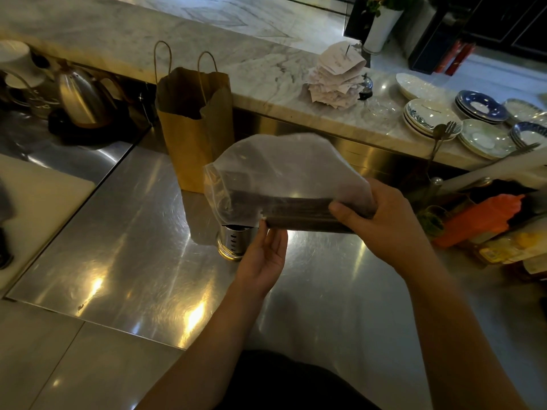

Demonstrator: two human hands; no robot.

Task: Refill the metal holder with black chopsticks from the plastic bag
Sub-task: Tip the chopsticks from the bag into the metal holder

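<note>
On the head camera I see the right hand point(384, 226) gripping the chopsticks point(299, 216) through the plastic bag point(284, 170), just above the metal holder point(233, 242). The bundle lies level, left to right, with its free end over the holder. The left hand point(263, 258) is open, its fingertips touching that end.

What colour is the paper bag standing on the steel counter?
The paper bag is plain brown, clearest in the head view.
</note>
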